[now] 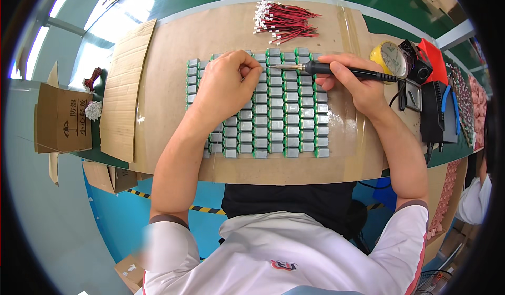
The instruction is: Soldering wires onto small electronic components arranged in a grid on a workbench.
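Grey modules with green edges (276, 102) stand in close rows at frame centre, on a brown sheet (168, 79) taped over a green bench top (108, 155); blue floor (115, 211) with striped tape at lower left. Sheet's near edge curves just above the person's lap; bands of brown sheet show left and right of the grid, and between grid and wire bundle (289, 22), upper centre. Right hand (368, 91): fingers closed round the handle of a soldering iron (342, 71), tip over the upper rows, contact cannot be told; left hand (225, 82): curled, thumb and forefinger together, covers upper-left modules, contents hidden. Corrugated board (126, 92) bounds the left; tape roll (386, 59) and black box (432, 113) crowd the right, beyond the right hand.
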`<state>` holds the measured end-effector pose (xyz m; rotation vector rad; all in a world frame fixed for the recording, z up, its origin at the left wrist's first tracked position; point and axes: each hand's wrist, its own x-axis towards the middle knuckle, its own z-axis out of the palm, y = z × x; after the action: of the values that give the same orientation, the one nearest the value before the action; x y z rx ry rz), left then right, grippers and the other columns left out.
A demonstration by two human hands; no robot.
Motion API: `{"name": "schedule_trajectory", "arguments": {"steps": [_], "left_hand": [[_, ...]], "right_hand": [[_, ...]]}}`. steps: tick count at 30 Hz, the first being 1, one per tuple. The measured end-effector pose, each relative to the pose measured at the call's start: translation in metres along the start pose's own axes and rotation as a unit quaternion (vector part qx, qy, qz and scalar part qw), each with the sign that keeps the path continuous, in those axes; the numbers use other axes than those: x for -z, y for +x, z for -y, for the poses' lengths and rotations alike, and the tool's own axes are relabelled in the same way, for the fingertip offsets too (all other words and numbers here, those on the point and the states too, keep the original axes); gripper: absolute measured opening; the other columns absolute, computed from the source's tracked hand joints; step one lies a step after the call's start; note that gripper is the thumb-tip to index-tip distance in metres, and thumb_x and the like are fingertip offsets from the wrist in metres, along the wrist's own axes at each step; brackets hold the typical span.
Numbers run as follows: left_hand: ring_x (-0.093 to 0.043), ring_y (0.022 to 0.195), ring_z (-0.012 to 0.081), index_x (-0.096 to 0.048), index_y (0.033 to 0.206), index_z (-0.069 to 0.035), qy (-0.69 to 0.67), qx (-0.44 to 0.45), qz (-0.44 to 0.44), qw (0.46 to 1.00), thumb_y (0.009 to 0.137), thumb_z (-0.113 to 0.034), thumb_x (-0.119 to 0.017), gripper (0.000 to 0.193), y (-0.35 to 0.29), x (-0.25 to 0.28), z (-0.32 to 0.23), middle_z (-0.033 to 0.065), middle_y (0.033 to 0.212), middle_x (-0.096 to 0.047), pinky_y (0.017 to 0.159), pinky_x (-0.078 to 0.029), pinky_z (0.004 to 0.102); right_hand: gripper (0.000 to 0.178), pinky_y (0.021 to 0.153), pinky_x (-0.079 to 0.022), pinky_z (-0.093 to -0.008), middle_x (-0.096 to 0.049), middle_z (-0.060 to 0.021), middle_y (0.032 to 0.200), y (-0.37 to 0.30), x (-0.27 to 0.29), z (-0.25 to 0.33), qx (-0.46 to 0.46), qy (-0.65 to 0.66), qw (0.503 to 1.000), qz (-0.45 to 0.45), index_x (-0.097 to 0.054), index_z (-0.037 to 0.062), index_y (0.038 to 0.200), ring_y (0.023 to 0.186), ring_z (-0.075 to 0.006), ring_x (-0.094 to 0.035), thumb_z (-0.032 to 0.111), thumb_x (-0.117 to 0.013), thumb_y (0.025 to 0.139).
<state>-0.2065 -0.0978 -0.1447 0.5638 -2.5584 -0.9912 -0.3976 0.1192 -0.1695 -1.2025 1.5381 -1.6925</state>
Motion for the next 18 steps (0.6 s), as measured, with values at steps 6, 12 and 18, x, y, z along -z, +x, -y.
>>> {"name": "schedule_trajectory", "arguments": {"steps": [6, 12, 18], "left_hand": [[-0.053, 0.063, 0.0057, -0.071, 0.095, 0.004, -0.016, 0.007, -0.012, 1.0, 0.091, -0.01, -0.072, 0.014, 0.0002, -0.0003, -0.0006, 0.0021, 0.074, -0.066, 0.06, -0.047, 0.0246], [-0.051, 0.062, 0.003, -0.071, 0.094, 0.003, -0.031, -0.004, -0.039, 0.999, 0.091, -0.009, -0.075, 0.014, 0.0005, 0.0001, -0.0005, 0.0, 0.072, -0.065, 0.058, -0.044, 0.0223], [-0.05, 0.061, 0.002, -0.068, 0.09, 0.002, -0.05, 0.019, -0.041, 0.998, 0.089, -0.008, -0.077, 0.013, -0.0009, 0.0012, -0.004, -0.0017, 0.071, -0.064, 0.058, -0.043, 0.021]], "right_hand": [[0.021, 0.074, -0.061, -0.0259, -0.075, -0.0105, 0.093, -0.0006, -0.0038, 0.0008, 0.0, 0.023, 0.999, -0.028, -0.073, -0.0044, 0.117, 0.079, -0.0138, -0.073, 0.006, -0.064, 0.102], [0.025, 0.081, -0.061, -0.0311, -0.076, -0.0158, 0.099, -0.0014, 0.0001, 0.0022, 0.004, -0.012, 1.0, -0.007, -0.069, -0.0075, 0.123, 0.082, -0.0189, -0.074, 0.005, -0.056, 0.105], [0.025, 0.079, -0.061, -0.031, -0.075, -0.0164, 0.099, -0.0028, -0.0002, 0.0014, 0.011, -0.002, 1.0, -0.011, -0.069, -0.0076, 0.122, 0.081, -0.0192, -0.074, 0.004, -0.056, 0.104]]}}
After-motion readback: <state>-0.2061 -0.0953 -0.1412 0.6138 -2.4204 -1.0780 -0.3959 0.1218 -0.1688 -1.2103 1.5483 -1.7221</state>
